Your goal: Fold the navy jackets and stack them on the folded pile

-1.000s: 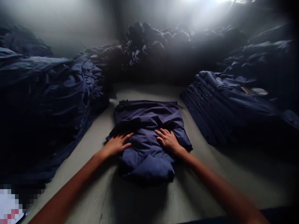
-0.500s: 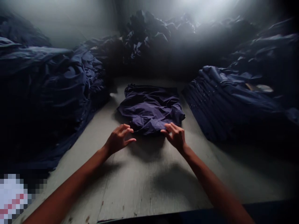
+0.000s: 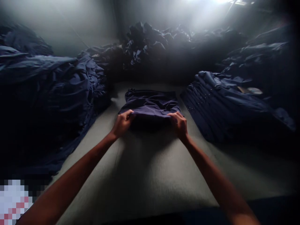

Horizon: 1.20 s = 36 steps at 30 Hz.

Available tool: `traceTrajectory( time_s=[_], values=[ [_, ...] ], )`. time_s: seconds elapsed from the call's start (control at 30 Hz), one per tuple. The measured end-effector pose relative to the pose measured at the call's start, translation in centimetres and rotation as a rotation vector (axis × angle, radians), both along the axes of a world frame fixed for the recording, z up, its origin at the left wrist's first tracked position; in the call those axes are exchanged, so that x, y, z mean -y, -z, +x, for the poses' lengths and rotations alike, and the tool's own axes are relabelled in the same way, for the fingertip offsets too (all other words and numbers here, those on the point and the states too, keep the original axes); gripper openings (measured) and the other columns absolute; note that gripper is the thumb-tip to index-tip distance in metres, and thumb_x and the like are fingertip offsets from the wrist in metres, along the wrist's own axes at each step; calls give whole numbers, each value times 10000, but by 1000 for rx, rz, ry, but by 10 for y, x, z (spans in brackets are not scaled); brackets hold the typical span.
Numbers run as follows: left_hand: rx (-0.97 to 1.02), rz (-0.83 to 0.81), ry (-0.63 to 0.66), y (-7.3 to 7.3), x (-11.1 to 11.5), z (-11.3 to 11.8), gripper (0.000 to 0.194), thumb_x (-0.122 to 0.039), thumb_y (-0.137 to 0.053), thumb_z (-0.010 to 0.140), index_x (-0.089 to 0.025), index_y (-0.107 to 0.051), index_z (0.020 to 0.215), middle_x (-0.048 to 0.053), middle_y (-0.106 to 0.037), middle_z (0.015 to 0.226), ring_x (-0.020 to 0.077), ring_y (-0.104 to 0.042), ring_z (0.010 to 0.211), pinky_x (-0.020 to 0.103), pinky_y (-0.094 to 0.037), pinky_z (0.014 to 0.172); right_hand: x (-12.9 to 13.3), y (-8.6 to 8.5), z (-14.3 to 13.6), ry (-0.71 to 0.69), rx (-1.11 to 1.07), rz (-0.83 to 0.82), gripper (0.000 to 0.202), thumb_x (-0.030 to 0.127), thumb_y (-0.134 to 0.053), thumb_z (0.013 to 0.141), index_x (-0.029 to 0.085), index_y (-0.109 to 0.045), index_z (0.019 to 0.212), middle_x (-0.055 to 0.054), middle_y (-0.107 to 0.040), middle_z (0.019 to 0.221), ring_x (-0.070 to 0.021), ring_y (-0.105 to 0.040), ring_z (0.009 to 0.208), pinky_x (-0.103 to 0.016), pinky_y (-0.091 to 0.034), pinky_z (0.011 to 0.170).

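A dark blue garment point(image 3: 152, 101) lies bunched and folded in the middle of the pale table point(image 3: 140, 175); its exact kind does not show. My left hand point(image 3: 123, 122) pinches the left end of its near edge between thumb and fingers. At the right end of that same edge, my right hand point(image 3: 179, 123) is closed on the cloth too. Between the two hands the edge is pulled fairly straight and raised a little, with dark shadow beneath it. The far side of the garment rests on the table.
Tall heaps of dark blue cloth point(image 3: 53, 84) rise on the left. To the right, folded garments point(image 3: 211, 100) lean in a slanting stack. More crumpled cloth point(image 3: 145, 40) is piled at the back. A blurred white and red item point(image 3: 14, 200) sits at the lower left.
Both hands have moved forward and closed on the garment's near edge, where their fingers were apart before. That edge is now lifted and drawn straighter.
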<state>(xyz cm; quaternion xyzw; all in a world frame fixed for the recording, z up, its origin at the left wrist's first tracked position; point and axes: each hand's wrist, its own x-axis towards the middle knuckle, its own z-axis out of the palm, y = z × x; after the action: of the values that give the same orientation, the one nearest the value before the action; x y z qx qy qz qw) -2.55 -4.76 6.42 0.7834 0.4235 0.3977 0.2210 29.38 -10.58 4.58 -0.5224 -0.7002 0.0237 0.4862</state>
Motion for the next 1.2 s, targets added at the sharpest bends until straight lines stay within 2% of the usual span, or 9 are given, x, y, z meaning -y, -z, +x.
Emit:
traceTrajectory(
  time_s=[0.13, 0.23, 0.4, 0.6, 0.7, 0.8, 0.9, 1.03, 1.2],
  values=[
    [203, -286, 98, -56, -16, 0, 445, -592, -605, 950, -154, -671, 981, 30, -656, 789, 171, -631, 703, 270, -514, 642, -18, -54, 5, -7, -43, 85, 411, 507, -450, 1061, 211, -736, 1049, -61, -718, 954, -206, -666, 890, -332, -518, 842],
    [133, -561, 281, -69, -6, -20, 508, -582, -636, 941, -173, -657, 1243, 69, -717, 900, 185, -688, 730, 279, -556, 643, -13, -61, 13, -2, -92, 94, 410, 497, -439, 1070, 204, -725, 1050, -33, -696, 843, -181, -654, 777, -304, -513, 768],
    [-294, -766, 654, -43, 27, -69, 612, -508, -774, 829, -312, -644, 1393, 33, -769, 974, 210, -743, 839, 287, -594, 725, 21, -17, 32, 21, 31, 8, 379, 436, -443, 1074, 198, -727, 997, -39, -722, 831, -191, -678, 781, -319, -515, 805],
    [-399, -122, 136, 22, 19, -75, 478, -513, -459, 1032, -246, -661, 1373, 103, -693, 1346, 266, -644, 1249, 433, -491, 1098, 49, 39, 39, -18, 292, -224, 350, 413, -501, 1059, 210, -711, 1251, -123, -713, 1268, -260, -674, 1148, -390, -519, 982],
    [-533, 10, 135, 61, 15, -65, 514, -468, -381, 1056, -255, -582, 1479, 109, -509, 1586, 294, -443, 1479, 539, -343, 1219, 55, 68, 35, -13, 518, -374, 469, 429, -582, 1020, 249, -605, 1452, -132, -543, 1546, -329, -491, 1434, -517, -427, 1142],
    [-690, -27, 175, 87, 23, -66, 488, -442, -349, 1061, -270, -653, 1402, 101, -584, 1520, 313, -482, 1444, 570, -374, 1183, 66, 93, 36, -11, 602, -441, 473, 396, -599, 1011, 257, -597, 1463, -124, -547, 1546, -329, -484, 1445, -529, -422, 1153],
    [-679, -12, 185, 89, 35, -77, 459, -435, -351, 1073, -265, -702, 1314, 93, -717, 1322, 267, -640, 1246, 450, -472, 1089, 75, 99, 42, -29, 576, -350, 311, 349, -551, 1037, 272, -710, 1293, -103, -702, 1317, -281, -657, 1214, -463, -502, 1050],
    [-584, 30, 70, 62, 23, -76, 391, -414, -391, 1071, -296, -700, 1279, 46, -786, 1017, 221, -717, 936, 385, -533, 961, 56, 75, 40, 14, 519, -196, 289, 304, -508, 1050, 307, -738, 1225, -105, -755, 1041, -268, -710, 884, -437, -543, 847],
    [-602, 108, -72, 45, -42, -34, 467, -384, -394, 1059, -262, -591, 1465, 85, -538, 1564, 273, -474, 1454, 470, -368, 1211, -32, 50, 27, 198, 556, -217, 439, 351, -467, 1056, 260, -606, 1463, -122, -552, 1530, -301, -508, 1403, -451, -405, 1154]
  ],
)
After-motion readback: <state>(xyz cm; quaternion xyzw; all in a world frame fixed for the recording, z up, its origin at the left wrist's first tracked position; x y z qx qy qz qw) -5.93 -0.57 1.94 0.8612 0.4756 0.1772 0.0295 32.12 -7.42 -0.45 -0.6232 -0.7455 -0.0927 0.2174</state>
